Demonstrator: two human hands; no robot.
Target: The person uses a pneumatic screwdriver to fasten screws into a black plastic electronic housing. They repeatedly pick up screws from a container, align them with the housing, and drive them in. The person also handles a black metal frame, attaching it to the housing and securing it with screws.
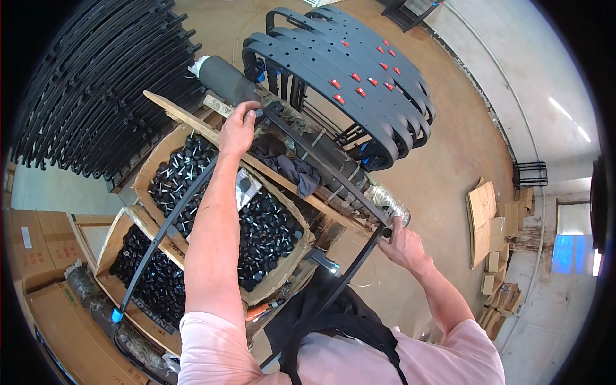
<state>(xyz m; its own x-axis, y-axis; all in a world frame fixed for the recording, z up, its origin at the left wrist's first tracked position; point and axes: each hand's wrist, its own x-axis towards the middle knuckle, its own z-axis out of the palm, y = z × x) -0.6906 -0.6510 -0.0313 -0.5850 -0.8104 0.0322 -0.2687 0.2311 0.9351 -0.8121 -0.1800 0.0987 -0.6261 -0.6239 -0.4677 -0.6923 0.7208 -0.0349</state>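
A black metal frame [330, 168] lies across the bench, its two long side bars running back toward me. At its far left corner my left hand [237, 133] is closed, the fingertips pinching a small dark round foot [259, 113]. My right hand [405, 246] is closed at the right corner, thumb and forefinger around another round black foot [386, 232]. Under my left forearm are cardboard boxes [307, 239] of loose black screw-in feet [266, 240] with shiny threaded stems. A blue-tipped end [117, 315] of the frame's left bar hangs past the boxes.
Black curved frames [96, 90] are stacked at the far left. Grey-black curved frames with red clips [340, 77] stand ahead. A wrapped padded roll [221, 76] and a dark cloth [292, 172] lie on the bench. An orange-handled tool [260, 310] is near me; flattened cardboard [481, 221] leans right.
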